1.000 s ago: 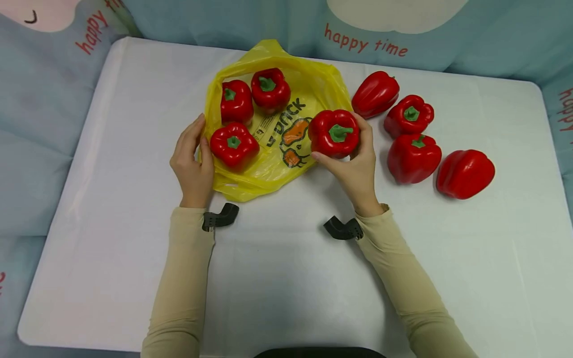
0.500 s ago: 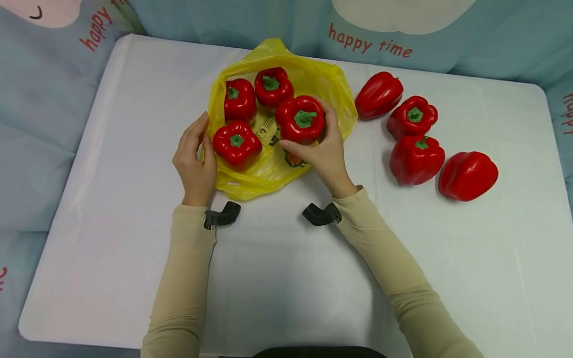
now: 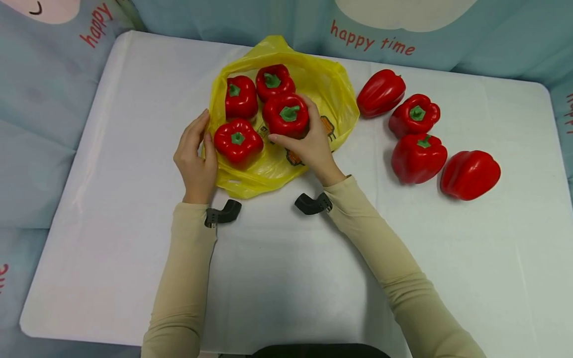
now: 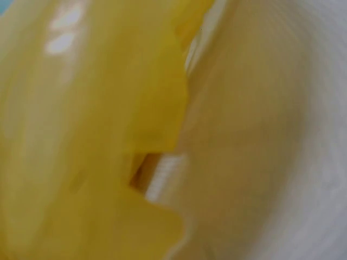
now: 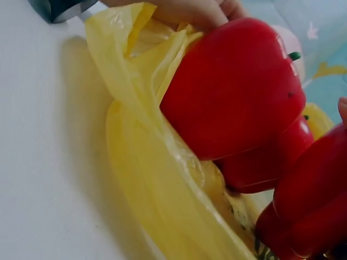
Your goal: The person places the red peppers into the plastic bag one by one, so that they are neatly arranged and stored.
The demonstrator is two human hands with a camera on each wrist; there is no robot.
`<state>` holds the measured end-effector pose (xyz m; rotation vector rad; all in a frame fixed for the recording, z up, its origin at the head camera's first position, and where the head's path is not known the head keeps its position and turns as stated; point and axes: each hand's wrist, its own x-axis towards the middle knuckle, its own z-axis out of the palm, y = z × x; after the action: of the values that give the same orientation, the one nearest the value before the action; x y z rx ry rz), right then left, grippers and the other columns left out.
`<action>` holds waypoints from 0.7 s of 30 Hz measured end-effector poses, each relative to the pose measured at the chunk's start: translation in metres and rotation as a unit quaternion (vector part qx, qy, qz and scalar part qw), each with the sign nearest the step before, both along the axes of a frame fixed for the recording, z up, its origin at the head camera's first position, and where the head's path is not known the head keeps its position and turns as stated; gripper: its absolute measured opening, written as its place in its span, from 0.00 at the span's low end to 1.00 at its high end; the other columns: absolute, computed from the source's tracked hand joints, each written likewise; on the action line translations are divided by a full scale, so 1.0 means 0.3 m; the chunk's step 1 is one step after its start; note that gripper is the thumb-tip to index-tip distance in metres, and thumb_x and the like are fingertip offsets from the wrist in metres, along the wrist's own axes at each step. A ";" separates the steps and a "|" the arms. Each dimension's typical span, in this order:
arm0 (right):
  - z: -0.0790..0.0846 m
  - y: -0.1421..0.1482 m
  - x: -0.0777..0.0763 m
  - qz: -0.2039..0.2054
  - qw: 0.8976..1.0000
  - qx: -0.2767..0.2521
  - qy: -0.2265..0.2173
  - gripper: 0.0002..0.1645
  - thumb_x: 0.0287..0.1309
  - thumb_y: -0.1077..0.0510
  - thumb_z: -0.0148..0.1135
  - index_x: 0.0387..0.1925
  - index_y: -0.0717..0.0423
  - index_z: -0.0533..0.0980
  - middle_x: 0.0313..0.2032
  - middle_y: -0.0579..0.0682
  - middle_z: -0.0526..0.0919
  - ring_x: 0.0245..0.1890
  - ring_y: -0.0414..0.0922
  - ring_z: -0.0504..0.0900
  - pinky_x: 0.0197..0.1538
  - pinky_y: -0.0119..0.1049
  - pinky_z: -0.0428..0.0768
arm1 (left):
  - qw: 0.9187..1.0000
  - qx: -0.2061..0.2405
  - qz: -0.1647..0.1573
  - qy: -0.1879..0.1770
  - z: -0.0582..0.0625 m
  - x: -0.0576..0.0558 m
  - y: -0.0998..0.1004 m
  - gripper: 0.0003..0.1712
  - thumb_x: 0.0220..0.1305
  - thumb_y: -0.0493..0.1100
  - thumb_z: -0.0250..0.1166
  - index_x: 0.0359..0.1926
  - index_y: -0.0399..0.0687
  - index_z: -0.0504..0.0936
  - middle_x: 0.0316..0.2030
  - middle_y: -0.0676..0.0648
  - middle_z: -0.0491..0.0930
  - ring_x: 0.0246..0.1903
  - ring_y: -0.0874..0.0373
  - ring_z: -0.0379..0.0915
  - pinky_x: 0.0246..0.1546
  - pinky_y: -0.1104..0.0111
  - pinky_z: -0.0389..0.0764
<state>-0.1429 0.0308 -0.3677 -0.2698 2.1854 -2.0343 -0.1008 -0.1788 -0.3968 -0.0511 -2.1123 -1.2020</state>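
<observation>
A yellow plastic bag lies with its mouth spread wide. Three red bell peppers stand in its left half: a front bell pepper, a left bell pepper and a back bell pepper. My right hand grips another bell pepper between thumb and fingers, over the bag's middle; this held pepper also shows in the right wrist view. At the bag's left rim my left hand holds the plastic. Yellow plastic fills much of the blurred left wrist view.
Several more red bell peppers lie in a group right of the bag on the white table. A pale blue printed curtain hangs along the back edge. Black wrist camera mounts jut inward from both sleeves.
My right hand has carried its bell pepper leftward from the bag's right rim to beside the other peppers in the bag. My left hand stays at the left rim.
</observation>
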 end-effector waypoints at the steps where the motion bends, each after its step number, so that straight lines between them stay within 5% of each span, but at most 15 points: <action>1: -0.010 -0.001 -0.005 0.003 1.000 0.005 0.000 0.51 0.46 0.63 0.71 0.69 0.53 0.54 0.63 0.48 0.65 0.60 0.39 0.64 0.61 0.31 0.70 | 1.000 0.000 0.000 -0.001 -0.002 -0.001 -0.001 0.15 0.65 0.28 0.55 0.52 0.30 0.77 0.52 0.40 0.78 0.55 0.56 0.72 0.57 0.65 0.74; 14: -0.056 -0.020 -0.006 -0.003 0.996 0.078 0.044 0.53 0.44 0.56 0.74 0.69 0.52 0.55 0.63 0.48 0.63 0.61 0.36 0.63 0.61 0.29 0.68 | 1.000 0.000 0.000 0.001 -0.013 -0.003 -0.010 0.16 0.65 0.29 0.56 0.53 0.33 0.78 0.52 0.43 0.78 0.55 0.57 0.72 0.56 0.66 0.74; 21: -0.059 -0.029 -0.005 0.004 0.995 0.095 0.020 0.54 0.44 0.55 0.75 0.70 0.51 0.55 0.65 0.48 0.60 0.62 0.38 0.61 0.61 0.29 0.67 | 1.000 -0.002 0.002 0.003 -0.013 -0.004 -0.011 0.16 0.65 0.29 0.55 0.53 0.33 0.78 0.52 0.43 0.78 0.55 0.57 0.72 0.56 0.66 0.74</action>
<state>-0.1445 0.0220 -0.3854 -0.2989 2.3767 -1.8154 -0.1021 -0.1820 -0.4007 -0.0522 -2.1080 -1.1947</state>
